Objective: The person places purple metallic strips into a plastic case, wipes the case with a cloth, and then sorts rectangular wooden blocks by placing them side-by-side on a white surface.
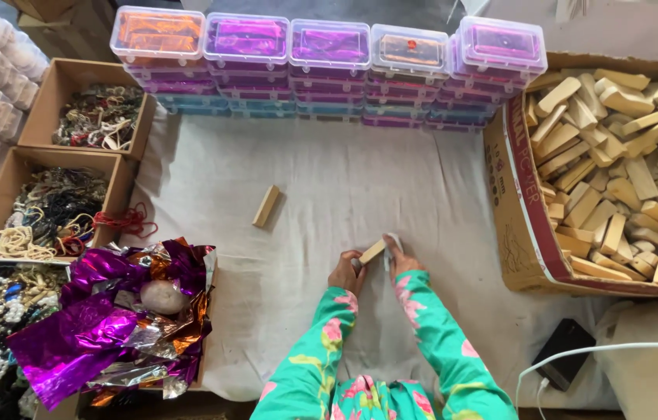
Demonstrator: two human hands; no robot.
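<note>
Holding a small pale wooden block [372,251] near the white cloth's [329,179] front edge, left hand [347,274] and right hand [399,260] pinch its ends, fingers closed on it. Risk: the light fingertip grip could slip, dropping it beside the loose wooden block [266,206] further back.

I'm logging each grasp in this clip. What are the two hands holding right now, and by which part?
A small wooden block, held between both hands: left hand at its near-left end, right hand at the other end. Finger placement is too small to tell.
</note>
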